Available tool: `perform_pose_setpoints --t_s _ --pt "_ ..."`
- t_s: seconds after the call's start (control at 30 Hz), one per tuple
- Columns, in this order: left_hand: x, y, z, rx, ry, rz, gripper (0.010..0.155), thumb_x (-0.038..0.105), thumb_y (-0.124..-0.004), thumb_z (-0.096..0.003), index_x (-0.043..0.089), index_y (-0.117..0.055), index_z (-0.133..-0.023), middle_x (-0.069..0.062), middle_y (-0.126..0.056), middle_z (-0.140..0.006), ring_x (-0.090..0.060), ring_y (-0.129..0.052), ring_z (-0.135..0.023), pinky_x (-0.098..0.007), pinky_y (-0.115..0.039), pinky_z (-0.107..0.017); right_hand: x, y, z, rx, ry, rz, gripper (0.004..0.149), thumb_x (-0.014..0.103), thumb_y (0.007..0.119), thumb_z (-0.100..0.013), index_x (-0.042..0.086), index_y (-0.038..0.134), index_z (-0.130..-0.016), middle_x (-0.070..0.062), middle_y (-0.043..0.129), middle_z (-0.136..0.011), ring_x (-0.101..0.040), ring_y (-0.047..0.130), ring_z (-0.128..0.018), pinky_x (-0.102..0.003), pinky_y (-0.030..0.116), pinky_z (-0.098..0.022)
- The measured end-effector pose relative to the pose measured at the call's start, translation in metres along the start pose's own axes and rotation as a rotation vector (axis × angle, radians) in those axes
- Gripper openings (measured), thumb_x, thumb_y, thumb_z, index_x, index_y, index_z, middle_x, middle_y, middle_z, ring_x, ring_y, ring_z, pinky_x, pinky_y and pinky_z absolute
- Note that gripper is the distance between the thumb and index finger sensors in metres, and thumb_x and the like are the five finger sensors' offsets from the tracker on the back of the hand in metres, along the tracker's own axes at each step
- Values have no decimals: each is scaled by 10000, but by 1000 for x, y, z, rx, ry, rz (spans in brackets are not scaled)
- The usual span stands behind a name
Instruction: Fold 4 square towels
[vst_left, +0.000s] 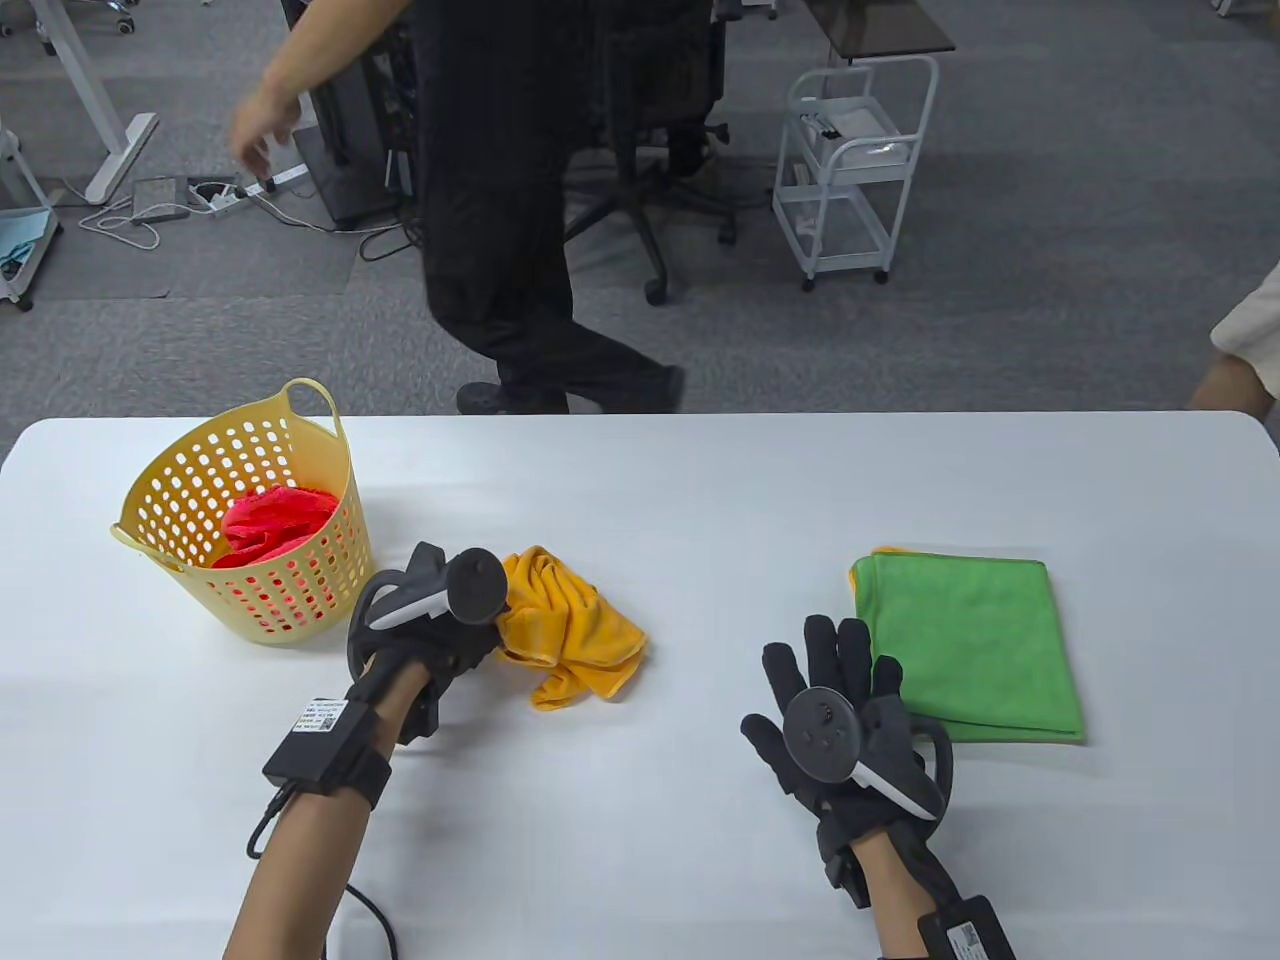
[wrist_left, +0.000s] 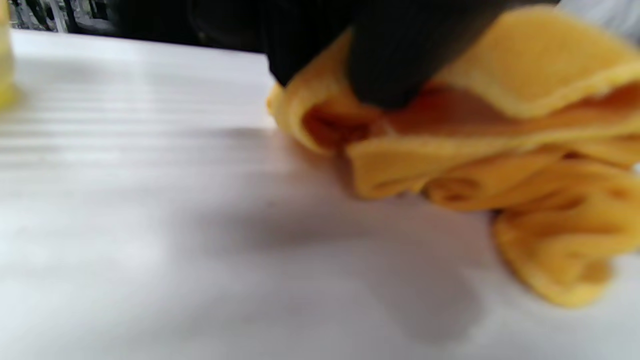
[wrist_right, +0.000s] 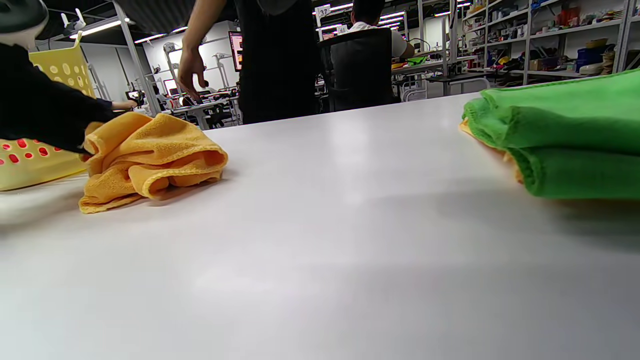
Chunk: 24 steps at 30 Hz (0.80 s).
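While the left hand (vst_left: 430, 630) pinches one edge of the orange towel (vst_left: 570, 630), that towel lies in a crumpled lump on the table (vst_left: 650, 480), at about 9 o'clock from the middle. The left wrist view shows dark fingertips (wrist_left: 390, 75) squeezed onto a fold of it. The right hand (vst_left: 840, 720) rests with its fingers spread and straight, holding nothing, at about 4 o'clock, just beside the green towel (vst_left: 970, 650).

The green towel is folded flat at 3 o'clock, and a thin orange edge peeks out under it, so I think 2 towels are done. A red towel (vst_left: 275, 525) waits in the basket (vst_left: 240, 600) at 10 o'clock. That makes this the 3rd towel.

The step now looks like opening the orange towel out. To do it well, the right hand should find a second corner, not just grab the middle. Then both hands can pull it flat and smooth before any fold. Line up the edges neatly, or the fold will come out crooked.
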<state>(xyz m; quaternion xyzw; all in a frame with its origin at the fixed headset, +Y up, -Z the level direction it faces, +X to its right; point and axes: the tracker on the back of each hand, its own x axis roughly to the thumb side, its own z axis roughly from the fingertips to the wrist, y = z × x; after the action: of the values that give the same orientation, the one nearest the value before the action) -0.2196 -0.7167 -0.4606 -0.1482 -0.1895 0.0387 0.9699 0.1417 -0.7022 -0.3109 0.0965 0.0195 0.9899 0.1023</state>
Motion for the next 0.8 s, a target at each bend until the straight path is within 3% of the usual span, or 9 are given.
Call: perform_pose_setpoints --t_s 0.2,0.33,0.4,0.43,0.5,0.57,0.7,0.8 --pt "30 41 36 214 -90 188 393 354 -800 -578 167 -810 -924 -133 -750 -1036 -494 -609 -976 -674 -382 -763 15 -3 2 23 -63 -94 762 550 665 -620 120 383 -1182 -265 136 -1238 -525 61 -1064 -730 198 -700" --pt "53 59 56 286 -133 300 393 360 -802 -582 164 -817 -923 -134 -756 -1035 -496 -624 -970 -676 -391 -761 54 -24 -3 -3 -155 -209 771 541 703 -623 96 413 -1181 -277 212 -1250 -544 142 -1087 -741 258 -713" --pt "63 65 62 318 -141 324 391 363 -801 -585 170 -816 -925 -133 -755 -1035 -494 -628 -969 -674 -393 -761 79 -37 -10 -38 -194 -231 759 520 737 -621 84 448 -1170 -270 304 -1255 -549 282 -1110 -726 373 -738" --pt "67 67 64 334 -137 330 390 365 -801 -586 172 -816 -925 -133 -756 -1035 -493 -632 -968 -674 -396 -761 90 -42 -14 -56 -201 -236 763 511 758 -615 72 460 -1164 -278 375 -1247 -537 455 -1103 -690 491 -742" --pt "74 71 67 361 -126 336 382 374 -803 -588 202 -817 -929 -126 -774 -1025 -489 -646 -964 -672 -406 -761 111 -48 -26 -84 -186 -280 792 486 797 -605 20 459 -1150 -309 471 -1212 -454 771 -979 -568 685 -683" --pt "79 72 68 362 -125 354 372 383 -808 -587 240 -823 -930 -110 -804 -1004 -483 -672 -956 -668 -421 -759 126 -47 -36 -102 -134 -344 837 459 838 -589 -39 444 -1135 -343 526 -1166 -353 926 -803 -470 788 -576" --pt "83 71 71 326 -156 382 367 378 -818 -586 249 -837 -929 -116 -822 -991 -485 -687 -949 -670 -429 -756 144 -39 -54 -199 -39 -356 848 402 895 -559 -73 454 -1106 -331 607 -1096 -228 1000 -580 -353 846 -411" --pt "78 69 74 341 -124 334 361 367 -817 -585 245 -841 -924 -102 -838 -980 -478 -707 -941 -669 -442 -755 144 -34 -61 -270 -25 -396 723 341 927 -543 -20 567 -1056 -268 735 -1017 -180 1019 -479 -317 857 -341"
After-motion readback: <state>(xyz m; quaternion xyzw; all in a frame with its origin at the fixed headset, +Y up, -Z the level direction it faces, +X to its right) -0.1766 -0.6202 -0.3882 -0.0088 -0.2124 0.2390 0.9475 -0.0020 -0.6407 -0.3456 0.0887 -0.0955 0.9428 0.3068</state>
